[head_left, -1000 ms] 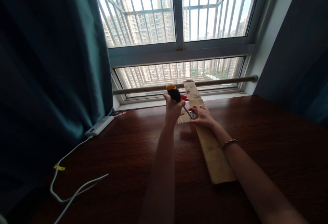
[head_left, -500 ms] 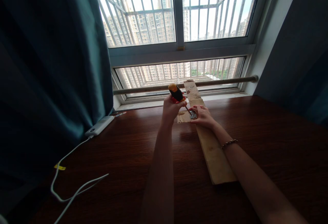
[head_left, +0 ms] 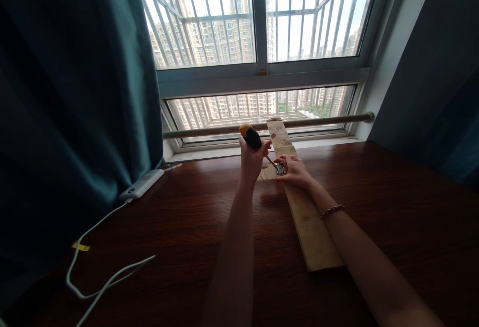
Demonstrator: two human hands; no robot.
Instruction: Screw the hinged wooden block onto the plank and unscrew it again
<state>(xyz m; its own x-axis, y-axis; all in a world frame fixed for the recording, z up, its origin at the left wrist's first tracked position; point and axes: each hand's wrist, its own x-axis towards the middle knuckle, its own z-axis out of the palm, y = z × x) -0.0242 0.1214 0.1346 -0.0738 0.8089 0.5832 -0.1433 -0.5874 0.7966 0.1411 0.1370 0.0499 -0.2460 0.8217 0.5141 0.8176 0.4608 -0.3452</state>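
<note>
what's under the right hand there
The wooden board runs beneath the right hand, showing on its far and near sides. A small metal piece shows in its grip, partly covered. Anything else directly below the hand is hidden.

Metal piece: details too small; white cable cut off below.

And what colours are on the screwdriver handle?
The screwdriver handle is black and yellow-orange, as the head view shows.
</note>
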